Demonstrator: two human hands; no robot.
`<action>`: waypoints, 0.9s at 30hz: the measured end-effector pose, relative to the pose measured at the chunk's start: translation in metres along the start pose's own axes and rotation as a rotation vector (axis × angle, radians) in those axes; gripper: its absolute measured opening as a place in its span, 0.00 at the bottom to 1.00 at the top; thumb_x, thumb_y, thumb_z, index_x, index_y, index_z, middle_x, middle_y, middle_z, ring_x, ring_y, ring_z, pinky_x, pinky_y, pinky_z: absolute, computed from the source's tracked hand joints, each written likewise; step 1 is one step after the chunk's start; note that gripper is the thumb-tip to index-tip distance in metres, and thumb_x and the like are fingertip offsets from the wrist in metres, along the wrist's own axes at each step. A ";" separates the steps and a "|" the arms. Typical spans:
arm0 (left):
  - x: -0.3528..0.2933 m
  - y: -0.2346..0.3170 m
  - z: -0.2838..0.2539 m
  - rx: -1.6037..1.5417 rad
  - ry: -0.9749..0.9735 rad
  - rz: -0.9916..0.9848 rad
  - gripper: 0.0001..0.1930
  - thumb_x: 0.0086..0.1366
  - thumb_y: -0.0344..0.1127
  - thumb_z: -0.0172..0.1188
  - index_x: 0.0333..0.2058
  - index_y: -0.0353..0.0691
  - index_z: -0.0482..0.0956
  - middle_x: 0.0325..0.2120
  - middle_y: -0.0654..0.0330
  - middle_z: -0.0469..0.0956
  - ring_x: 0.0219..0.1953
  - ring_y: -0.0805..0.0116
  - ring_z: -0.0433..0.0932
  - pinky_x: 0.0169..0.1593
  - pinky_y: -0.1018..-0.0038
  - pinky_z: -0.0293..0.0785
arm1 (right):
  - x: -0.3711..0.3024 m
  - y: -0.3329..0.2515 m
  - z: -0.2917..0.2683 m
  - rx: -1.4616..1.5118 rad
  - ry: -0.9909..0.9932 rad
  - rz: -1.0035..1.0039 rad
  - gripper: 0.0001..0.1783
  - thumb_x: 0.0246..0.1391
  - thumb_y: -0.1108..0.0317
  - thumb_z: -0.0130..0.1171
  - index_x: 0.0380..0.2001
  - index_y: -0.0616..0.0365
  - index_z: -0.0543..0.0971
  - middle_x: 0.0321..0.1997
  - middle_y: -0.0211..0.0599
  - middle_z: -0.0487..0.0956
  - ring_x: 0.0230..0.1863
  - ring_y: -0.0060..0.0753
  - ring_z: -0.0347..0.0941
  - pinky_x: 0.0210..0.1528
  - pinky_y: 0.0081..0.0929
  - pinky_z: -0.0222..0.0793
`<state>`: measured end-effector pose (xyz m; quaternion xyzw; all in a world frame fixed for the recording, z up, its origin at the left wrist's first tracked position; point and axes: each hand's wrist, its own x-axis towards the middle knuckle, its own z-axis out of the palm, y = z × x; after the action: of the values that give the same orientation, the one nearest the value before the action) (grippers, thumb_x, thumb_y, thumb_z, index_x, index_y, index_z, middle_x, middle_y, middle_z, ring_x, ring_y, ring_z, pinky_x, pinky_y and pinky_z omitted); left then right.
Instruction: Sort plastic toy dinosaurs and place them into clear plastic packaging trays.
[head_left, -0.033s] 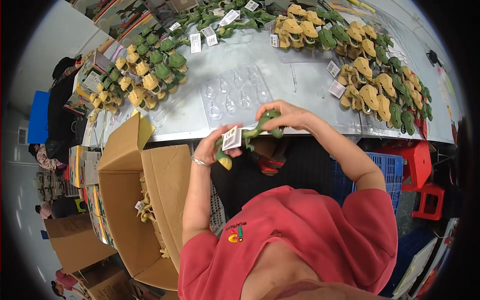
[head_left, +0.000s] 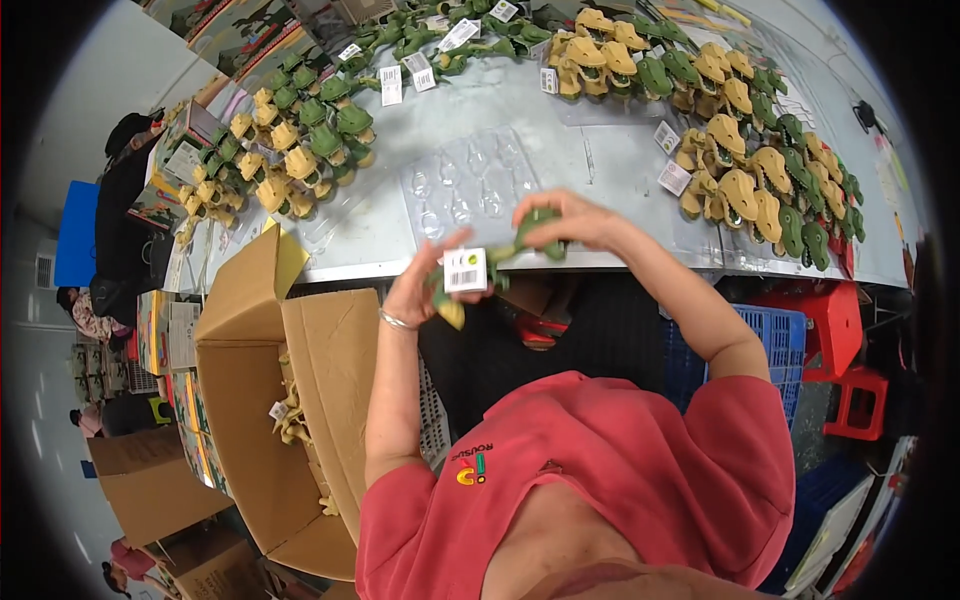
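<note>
A green toy dinosaur (head_left: 538, 232) with a yellow tip is held in front of me, just off the table's near edge. My right hand (head_left: 578, 222) is closed around its thick green head end. My left hand (head_left: 410, 292) grips the other end, near the yellow tip (head_left: 452, 316); its fingers are slightly blurred. A white paper tag (head_left: 465, 270) hangs from the toy and covers part of its middle and some left fingers. Just beyond the hands lies a clear plastic blister tray (head_left: 470, 180) with several moulded hollows.
Rows of yellow and green dinosaur toys stand at the left (head_left: 300, 165) and right (head_left: 735, 190) of the table (head_left: 600, 190). More green tagged toys (head_left: 430, 40) lie at the back. An open cardboard box (head_left: 240, 420) with yellow toys is at lower left; a blue crate (head_left: 780, 345) is at right.
The tag has swung to face upward, flatter and more to the right. The toy has turned slightly, and my right hand has shifted a little upward with the head end.
</note>
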<state>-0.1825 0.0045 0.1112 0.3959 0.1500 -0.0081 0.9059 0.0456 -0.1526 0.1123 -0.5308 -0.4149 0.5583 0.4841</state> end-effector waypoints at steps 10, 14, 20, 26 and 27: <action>0.146 -0.010 -0.006 1.614 0.465 0.921 0.22 0.53 0.40 0.59 0.47 0.40 0.73 0.46 0.50 0.73 0.50 0.52 0.69 0.52 0.62 0.64 | 0.077 -0.030 -0.082 -0.776 1.166 -0.403 0.12 0.40 0.63 0.61 0.31 0.53 0.79 0.31 0.40 0.75 0.33 0.43 0.75 0.34 0.39 0.73; 0.164 -0.019 -0.025 1.826 0.500 0.822 0.25 0.50 0.43 0.62 0.47 0.42 0.73 0.53 0.51 0.66 0.53 0.54 0.65 0.51 0.58 0.61 | 0.069 -0.052 -0.048 -1.179 0.984 -0.341 0.14 0.38 0.68 0.58 0.33 0.53 0.79 0.37 0.44 0.74 0.38 0.51 0.74 0.41 0.41 0.72; 0.173 -0.020 -0.022 1.812 0.545 0.585 0.29 0.46 0.46 0.61 0.50 0.47 0.70 0.58 0.51 0.60 0.50 0.52 0.67 0.51 0.58 0.59 | 0.062 -0.071 -0.037 -1.445 0.700 -0.181 0.15 0.37 0.71 0.58 0.34 0.52 0.80 0.38 0.45 0.73 0.38 0.49 0.76 0.39 0.42 0.73; 0.176 -0.015 -0.017 1.871 0.563 0.496 0.39 0.41 0.44 0.59 0.58 0.54 0.62 0.61 0.52 0.56 0.47 0.51 0.69 0.49 0.58 0.59 | 0.106 -0.126 -0.021 -1.666 0.388 0.053 0.16 0.33 0.71 0.63 0.33 0.57 0.81 0.40 0.47 0.78 0.42 0.47 0.76 0.40 0.37 0.74; 0.175 -0.016 -0.017 1.871 0.565 0.491 0.39 0.41 0.44 0.59 0.58 0.54 0.62 0.61 0.52 0.56 0.47 0.51 0.69 0.49 0.58 0.59 | 0.110 -0.132 -0.016 -1.715 0.302 0.090 0.16 0.33 0.70 0.64 0.32 0.57 0.81 0.40 0.47 0.79 0.42 0.46 0.76 0.39 0.36 0.74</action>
<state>-0.0219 0.0242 0.0400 0.9553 0.2070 0.1586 0.1390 0.0786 -0.0209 0.2187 -0.7964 -0.6022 -0.0043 -0.0554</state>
